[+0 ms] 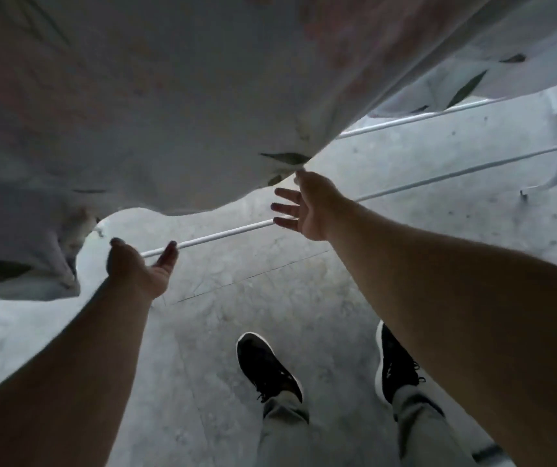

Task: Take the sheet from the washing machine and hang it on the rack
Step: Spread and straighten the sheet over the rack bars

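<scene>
**Sheet on rack, right hand at its hem**

Black shoes (pixel 267 365) stand on the grey floor (pixel 203 332), with open floor ahead. Left hand (pixel 139 264) is palm up, fingers relaxed, holding nothing, near a hanging fold of the sheet (pixel 169 112). Right hand (pixel 304 203) pinches the sheet's lower edge, other fingers spread. Bare white rails of the rack (pixel 438 175) run beneath. The leaf-printed sheet drapes over the rack's far rails.

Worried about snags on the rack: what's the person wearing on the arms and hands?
Both forearms are bare, with no sleeve in view. The left hand and right hand show no glove, watch or ring.
</scene>
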The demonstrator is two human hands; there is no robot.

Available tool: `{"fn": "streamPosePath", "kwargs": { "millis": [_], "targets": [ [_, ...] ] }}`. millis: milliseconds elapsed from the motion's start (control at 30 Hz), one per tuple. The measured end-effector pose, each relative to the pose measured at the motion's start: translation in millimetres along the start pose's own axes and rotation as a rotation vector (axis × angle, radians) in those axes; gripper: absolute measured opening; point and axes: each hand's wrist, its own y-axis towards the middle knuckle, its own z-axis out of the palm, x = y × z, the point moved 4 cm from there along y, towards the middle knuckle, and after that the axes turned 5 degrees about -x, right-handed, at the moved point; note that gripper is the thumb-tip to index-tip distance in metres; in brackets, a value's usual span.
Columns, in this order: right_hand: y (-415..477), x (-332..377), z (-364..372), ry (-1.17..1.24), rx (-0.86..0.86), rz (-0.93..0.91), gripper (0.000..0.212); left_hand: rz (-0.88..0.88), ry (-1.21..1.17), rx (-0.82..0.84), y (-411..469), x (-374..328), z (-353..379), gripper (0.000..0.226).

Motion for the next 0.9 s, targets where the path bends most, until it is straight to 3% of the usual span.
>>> {"fn": "streamPosePath", "kwargs": {
  "millis": [167,367,600,733,900],
  "targets": [
    [-36.0,13.0,-119.6,0.236,-0.144,-0.017,0.046,-0.059,0.281,0.213,-127.8,109.6,57.9,0.05],
    [-110.2,78.3,-259.1,0.439,-0.219,-0.109,0.044,0.05,0.647,0.398,-285.3,203.7,136.9,0.023],
    [-203.5,131.7,-391.9,0.545,-0.203,-0.12,0.043,0.189,0.822,0.429,-441.9,264.7,166.8,0.023],
    [-256.8,149.1,-451.7,0.623,-0.204,-0.09,0.043,0.275,0.884,0.428,-519.2,285.3,173.8,0.01],
    [-292.3,177.0,-499.9,0.71,-0.216,-0.071,0.04,0.556,1.101,0.458,-587.7,303.5,197.7,0.007]
  ]
}}
